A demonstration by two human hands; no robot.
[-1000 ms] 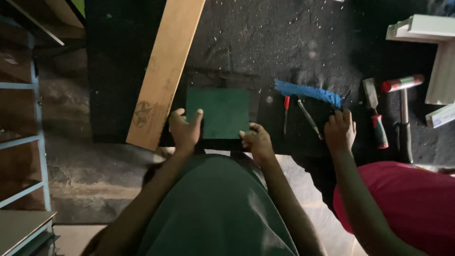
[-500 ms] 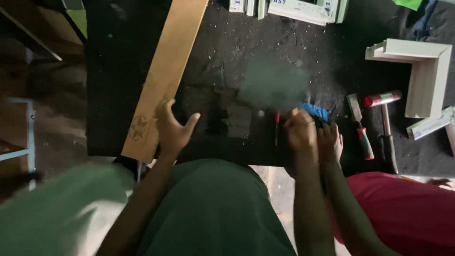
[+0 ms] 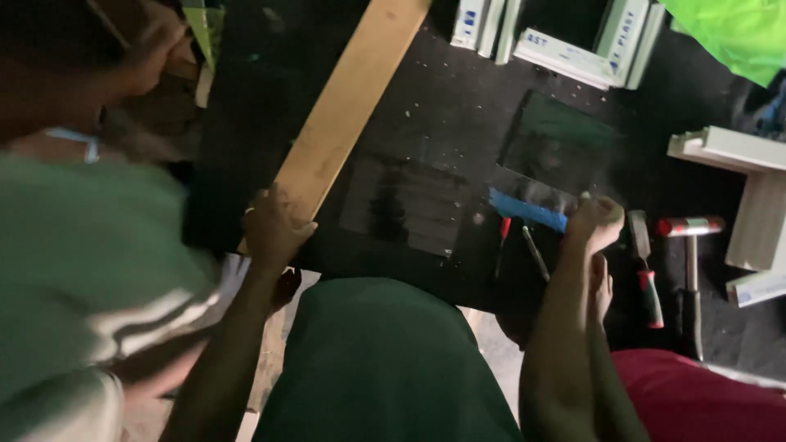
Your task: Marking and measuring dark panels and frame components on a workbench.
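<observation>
Dark green sheet (image 3: 561, 143), pretty blurry, sits tilted over the black tabletop (image 3: 458, 106), its lower corner pinched in the right hand (image 3: 594, 223). That grip looks closed on the sheet's edge. Left hand (image 3: 274, 229) rests at the near end of the long wooden plank (image 3: 348, 102), fingers curled loosely against it, can't tell if it's really gripping. Just beside the right hand lie a blue strip (image 3: 528, 210), two small screwdrivers (image 3: 518, 245) and a red-headed hammer (image 3: 689, 245). Another person's hand (image 3: 602, 286) sits right under the right one.
</observation>
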